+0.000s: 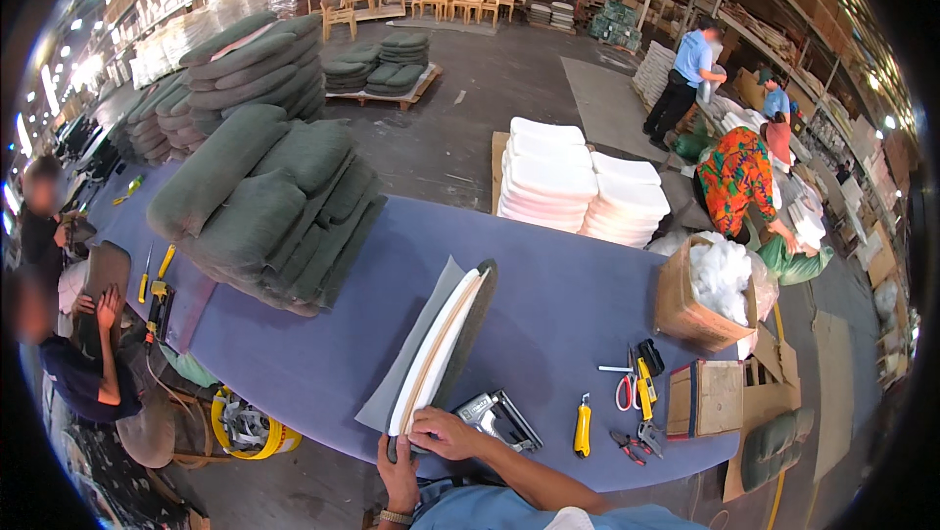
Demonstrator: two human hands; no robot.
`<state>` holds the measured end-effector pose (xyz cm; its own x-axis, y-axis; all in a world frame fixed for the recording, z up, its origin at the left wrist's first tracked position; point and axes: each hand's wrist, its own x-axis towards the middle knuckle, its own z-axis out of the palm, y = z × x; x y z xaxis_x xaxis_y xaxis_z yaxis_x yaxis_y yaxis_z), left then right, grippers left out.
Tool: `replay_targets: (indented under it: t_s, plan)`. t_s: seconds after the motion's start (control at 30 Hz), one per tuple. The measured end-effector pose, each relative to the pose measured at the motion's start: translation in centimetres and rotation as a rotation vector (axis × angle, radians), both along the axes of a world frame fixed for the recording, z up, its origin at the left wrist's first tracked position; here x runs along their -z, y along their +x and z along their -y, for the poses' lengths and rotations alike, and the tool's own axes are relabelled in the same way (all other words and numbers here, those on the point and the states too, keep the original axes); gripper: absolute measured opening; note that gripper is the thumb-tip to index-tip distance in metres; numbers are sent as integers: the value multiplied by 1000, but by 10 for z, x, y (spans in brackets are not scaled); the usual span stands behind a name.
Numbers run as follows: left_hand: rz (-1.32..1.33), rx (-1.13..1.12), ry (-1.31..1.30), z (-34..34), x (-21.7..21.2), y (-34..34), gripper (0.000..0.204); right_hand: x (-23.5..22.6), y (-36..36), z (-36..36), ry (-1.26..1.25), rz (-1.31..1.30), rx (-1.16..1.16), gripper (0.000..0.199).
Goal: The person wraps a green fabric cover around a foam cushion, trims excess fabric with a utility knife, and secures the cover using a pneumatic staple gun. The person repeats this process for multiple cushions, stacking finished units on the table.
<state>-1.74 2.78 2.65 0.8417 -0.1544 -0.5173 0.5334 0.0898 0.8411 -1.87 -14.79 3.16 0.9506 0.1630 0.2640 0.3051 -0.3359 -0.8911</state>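
Long layered cushion of dark grey fabric and white padding (438,352), edge-up on the blue-covered worktop (568,305); our left hand (399,476) and right hand (444,432), fingers pinching its near end. We judge: aligning layers; next move calls for even pressure.

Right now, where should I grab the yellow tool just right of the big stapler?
Probably take the yellow tool by its wide handle, coming from the near side: that broad end lies nearest, and the narrower tip points away.
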Motion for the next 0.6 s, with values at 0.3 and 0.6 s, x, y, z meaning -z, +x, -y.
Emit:
replay_targets:
  t_s: [0.3, 0.6]
  plan:
    - [408, 81, 250, -3, 22, 4, 42, -23, -16, 11, 1, -96, 21, 19]
    - [552, 9, 498, -2, 16, 9, 55, 70, -144, 67, -136, -599, 882, 47]
